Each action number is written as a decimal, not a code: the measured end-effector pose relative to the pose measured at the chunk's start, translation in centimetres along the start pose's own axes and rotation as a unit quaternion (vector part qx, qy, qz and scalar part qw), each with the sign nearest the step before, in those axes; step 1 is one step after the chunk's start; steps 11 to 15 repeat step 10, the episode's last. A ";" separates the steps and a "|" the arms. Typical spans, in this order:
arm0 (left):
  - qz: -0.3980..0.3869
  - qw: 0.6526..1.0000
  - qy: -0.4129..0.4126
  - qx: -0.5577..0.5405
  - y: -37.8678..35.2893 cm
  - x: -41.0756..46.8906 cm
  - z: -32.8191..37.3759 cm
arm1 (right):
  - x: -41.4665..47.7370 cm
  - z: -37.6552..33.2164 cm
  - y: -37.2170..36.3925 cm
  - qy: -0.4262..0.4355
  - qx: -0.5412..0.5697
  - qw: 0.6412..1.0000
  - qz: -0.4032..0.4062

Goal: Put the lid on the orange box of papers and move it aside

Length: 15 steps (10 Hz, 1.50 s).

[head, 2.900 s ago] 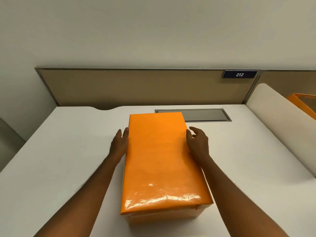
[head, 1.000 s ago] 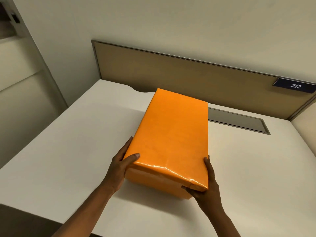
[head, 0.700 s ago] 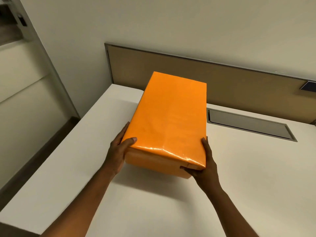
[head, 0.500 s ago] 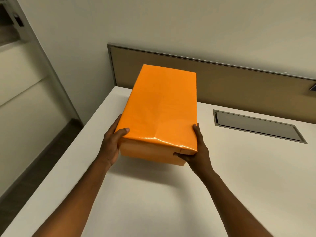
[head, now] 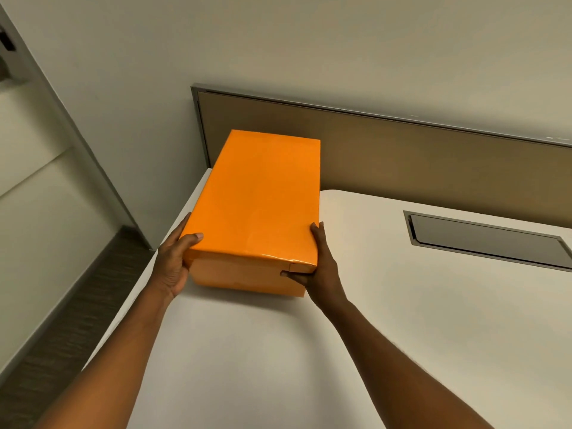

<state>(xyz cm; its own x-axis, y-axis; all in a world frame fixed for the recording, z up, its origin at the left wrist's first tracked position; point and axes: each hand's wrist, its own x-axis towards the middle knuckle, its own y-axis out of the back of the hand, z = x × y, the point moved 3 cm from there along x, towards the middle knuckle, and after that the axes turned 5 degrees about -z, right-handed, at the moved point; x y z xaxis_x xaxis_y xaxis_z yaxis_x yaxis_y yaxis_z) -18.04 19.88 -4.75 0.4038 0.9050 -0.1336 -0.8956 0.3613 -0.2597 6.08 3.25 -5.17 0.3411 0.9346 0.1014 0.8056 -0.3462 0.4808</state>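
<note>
The orange box [head: 244, 278] has its glossy orange lid [head: 260, 196] fitted on top, so the papers inside are hidden. It sits at the far left corner of the white desk [head: 340, 351], its near end touching the surface. My left hand [head: 173, 261] grips the near left corner, thumb over the lid. My right hand [head: 318, 267] holds the near right corner, fingers along the side and thumb under the lid's rim.
A tan partition [head: 418, 156] backs the desk. A grey recessed cable hatch [head: 486, 239] lies in the desk at right. The desk's left edge runs just beside the box, with dark floor [head: 62, 329] and a wall below.
Both hands took the box by its near corners, lifted it and carried it left and away from me. It has come down by the desk's far left corner.
</note>
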 end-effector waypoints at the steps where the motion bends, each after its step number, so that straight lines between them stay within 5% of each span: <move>1: 0.001 1.000 0.005 0.005 0.7 1.0 -0.4 | 0.7 -0.1 -0.6 0.010 -0.030 1.000 0.000; 5: 0.010 0.998 -0.008 0.060 1.6 1.7 -2.1 | 1.3 0.2 -0.9 -0.020 0.000 1.000 -0.004; 9: 0.196 0.937 -0.109 0.267 -4.6 -8.7 -0.7 | -2.7 -0.8 2.9 -0.065 -0.126 0.987 -0.073; 10: 0.201 0.925 -0.123 0.300 -9.4 -13.7 -4.4 | -5.4 0.8 3.8 -0.079 -0.147 0.984 -0.068; 15: 0.201 0.925 -0.123 0.300 -9.4 -13.7 -4.4 | -5.4 0.8 3.8 -0.079 -0.147 0.984 -0.068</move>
